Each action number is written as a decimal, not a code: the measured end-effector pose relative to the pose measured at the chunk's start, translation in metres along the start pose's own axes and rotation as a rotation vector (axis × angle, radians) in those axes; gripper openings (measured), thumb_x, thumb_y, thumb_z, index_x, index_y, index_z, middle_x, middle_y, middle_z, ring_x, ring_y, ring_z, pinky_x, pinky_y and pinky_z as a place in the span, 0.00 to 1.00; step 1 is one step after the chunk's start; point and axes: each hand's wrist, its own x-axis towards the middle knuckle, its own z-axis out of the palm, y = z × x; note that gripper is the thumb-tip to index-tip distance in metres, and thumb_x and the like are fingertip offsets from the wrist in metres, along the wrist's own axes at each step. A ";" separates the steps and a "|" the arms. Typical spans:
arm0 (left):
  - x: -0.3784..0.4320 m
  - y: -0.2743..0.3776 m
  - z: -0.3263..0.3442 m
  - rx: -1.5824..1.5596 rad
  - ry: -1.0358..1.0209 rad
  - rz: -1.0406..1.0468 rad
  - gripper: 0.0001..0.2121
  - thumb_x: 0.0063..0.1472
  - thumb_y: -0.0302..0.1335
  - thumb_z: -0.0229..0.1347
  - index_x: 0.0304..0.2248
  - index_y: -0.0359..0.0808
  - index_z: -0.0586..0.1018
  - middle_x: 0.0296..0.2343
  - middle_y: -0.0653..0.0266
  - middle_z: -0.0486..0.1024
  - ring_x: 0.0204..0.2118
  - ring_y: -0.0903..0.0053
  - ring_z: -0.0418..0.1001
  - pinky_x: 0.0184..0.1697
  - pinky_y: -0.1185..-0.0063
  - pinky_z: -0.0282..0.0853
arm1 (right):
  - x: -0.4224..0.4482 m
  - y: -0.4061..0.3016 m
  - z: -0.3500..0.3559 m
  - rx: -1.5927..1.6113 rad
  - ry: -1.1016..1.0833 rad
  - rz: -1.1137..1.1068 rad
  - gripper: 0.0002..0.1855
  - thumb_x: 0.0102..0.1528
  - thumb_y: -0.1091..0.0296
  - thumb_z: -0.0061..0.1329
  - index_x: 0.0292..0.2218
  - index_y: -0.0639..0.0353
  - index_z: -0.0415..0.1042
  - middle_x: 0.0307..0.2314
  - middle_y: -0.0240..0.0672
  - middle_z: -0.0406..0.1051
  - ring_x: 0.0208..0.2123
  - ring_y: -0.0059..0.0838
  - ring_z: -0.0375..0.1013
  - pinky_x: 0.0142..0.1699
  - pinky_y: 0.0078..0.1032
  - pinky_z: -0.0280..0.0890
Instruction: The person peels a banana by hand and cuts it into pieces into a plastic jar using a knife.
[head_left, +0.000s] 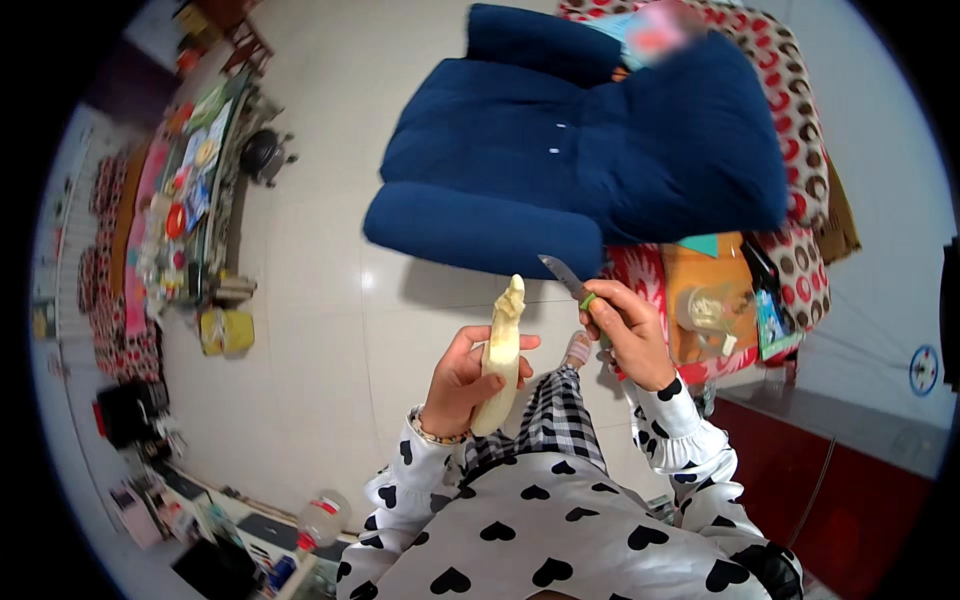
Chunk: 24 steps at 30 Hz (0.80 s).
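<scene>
In the head view my left hand (457, 382) is closed around a long, pale, peeled piece of produce (504, 341), whose kind I cannot tell for sure. It stands tilted upright, its narrow, uneven tip pointing away from me. To its right, my right hand (634, 330) grips a small knife (562, 273) by its green handle. The metal blade points up and to the left, apart from the pale piece. The fingers hide part of the handle and the lower part of the pale piece.
A dark blue padded recliner (487, 225) stands ahead. At right, an orange board (679, 277) bears a clear plastic pitcher (701, 307). A cluttered table (225, 187), a black wheeled stool (262, 156) and a yellow bin (227, 331) stand left. A large plastic bottle (326, 517) is at lower left.
</scene>
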 end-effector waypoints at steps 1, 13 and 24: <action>0.012 -0.005 0.017 0.016 0.006 -0.043 0.21 0.53 0.24 0.51 0.45 0.31 0.58 0.46 0.42 0.62 0.37 0.68 0.69 0.38 0.76 0.67 | -0.007 0.001 -0.017 0.041 0.035 0.004 0.12 0.57 0.71 0.39 0.42 0.68 0.65 0.24 0.30 0.64 0.22 0.14 0.60 0.27 0.13 0.57; 0.159 -0.186 0.140 -0.101 -0.130 -0.570 0.21 0.57 0.24 0.48 0.49 0.30 0.59 0.43 0.51 0.65 0.47 0.66 0.65 0.46 0.68 0.68 | -0.107 0.067 -0.231 0.171 0.623 0.082 0.12 0.57 0.71 0.39 0.42 0.65 0.65 0.20 0.27 0.64 0.19 0.13 0.59 0.23 0.12 0.55; 0.236 -0.251 0.175 0.075 -0.395 -0.856 0.24 0.60 0.21 0.42 0.55 0.36 0.50 0.45 0.49 0.65 0.43 0.69 0.68 0.43 0.78 0.66 | -0.143 0.111 -0.284 0.232 0.942 0.207 0.11 0.56 0.71 0.41 0.40 0.67 0.66 0.21 0.26 0.64 0.21 0.12 0.60 0.25 0.12 0.56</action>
